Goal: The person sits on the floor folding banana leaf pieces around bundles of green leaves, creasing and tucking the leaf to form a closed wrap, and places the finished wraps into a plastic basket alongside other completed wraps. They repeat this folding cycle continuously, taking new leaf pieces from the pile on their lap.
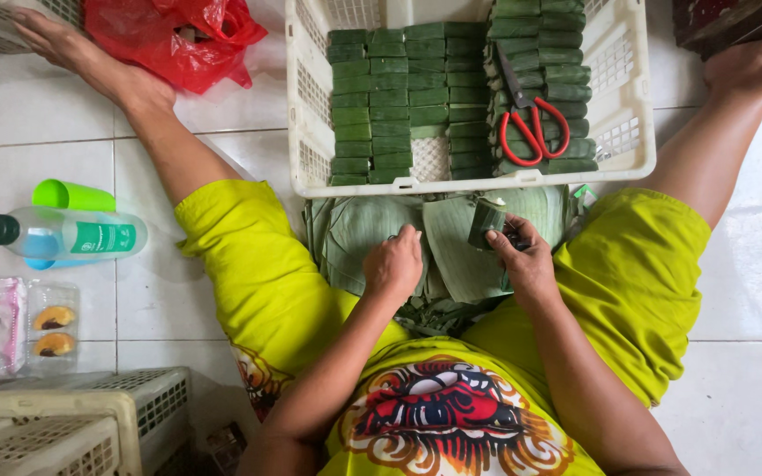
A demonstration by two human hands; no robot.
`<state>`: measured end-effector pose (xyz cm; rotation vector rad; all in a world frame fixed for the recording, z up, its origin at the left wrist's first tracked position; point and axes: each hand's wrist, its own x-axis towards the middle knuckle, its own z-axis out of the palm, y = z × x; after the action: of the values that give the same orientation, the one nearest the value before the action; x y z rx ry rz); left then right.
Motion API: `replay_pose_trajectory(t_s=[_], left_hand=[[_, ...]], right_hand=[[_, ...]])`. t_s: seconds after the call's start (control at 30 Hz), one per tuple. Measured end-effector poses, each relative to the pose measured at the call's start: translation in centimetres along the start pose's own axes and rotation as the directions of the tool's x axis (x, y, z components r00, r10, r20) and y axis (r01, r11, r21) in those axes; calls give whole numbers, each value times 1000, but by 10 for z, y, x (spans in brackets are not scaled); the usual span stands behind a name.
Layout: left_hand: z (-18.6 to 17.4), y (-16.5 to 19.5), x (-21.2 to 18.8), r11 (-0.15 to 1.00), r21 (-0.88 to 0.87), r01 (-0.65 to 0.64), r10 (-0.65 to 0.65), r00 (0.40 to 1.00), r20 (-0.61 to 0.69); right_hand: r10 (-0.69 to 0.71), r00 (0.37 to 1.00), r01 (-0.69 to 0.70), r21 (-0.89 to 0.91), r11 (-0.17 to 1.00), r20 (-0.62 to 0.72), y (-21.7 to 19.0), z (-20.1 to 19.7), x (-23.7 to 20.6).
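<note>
I sit on a tiled floor with legs spread, in yellow-green shorts. My right hand [522,256] holds a small folded banana-leaf packet [487,219] and a dark small tool just above my lap. My left hand [392,263] rests with curled fingers on a pile of cut banana leaves [372,231] lying between my thighs. In front of me a white plastic crate [628,132] holds neat rows of green leaf-wrapped packets [407,97]. Red-handled scissors [529,123] lie on the packets at the crate's right side.
A red plastic bag [169,35] lies at the upper left beside my left foot. On the floor to the left lie a clear bottle [63,236], a green cup [72,196] and a clear snack box [53,328]. Another cream crate [72,423] stands at the lower left. A dark wooden edge [725,22] is at the upper right.
</note>
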<state>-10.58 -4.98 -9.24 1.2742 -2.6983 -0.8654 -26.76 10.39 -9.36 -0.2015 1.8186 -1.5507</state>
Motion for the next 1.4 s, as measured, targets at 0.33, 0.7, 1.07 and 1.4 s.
replay_pose_trajectory(t_s=[0.33, 0.7, 1.07, 1.4], left_hand=[[24, -2, -4, 777, -616, 130, -7, 980, 198], [11, 23, -3, 975, -222, 28, -35, 999, -30], [18, -7, 7, 612, -784, 104, -264, 961, -79], [-27, -24, -37, -425, -793, 437, 212, 900, 381]], right_hand=[[89, 996, -93, 280, 955, 27, 13, 18, 3], [67, 991, -104, 352, 930, 115, 23, 24, -4], [63, 996, -76, 243, 967, 63, 17, 4, -9], [164, 952, -202, 126, 971, 258, 34, 26, -30]])
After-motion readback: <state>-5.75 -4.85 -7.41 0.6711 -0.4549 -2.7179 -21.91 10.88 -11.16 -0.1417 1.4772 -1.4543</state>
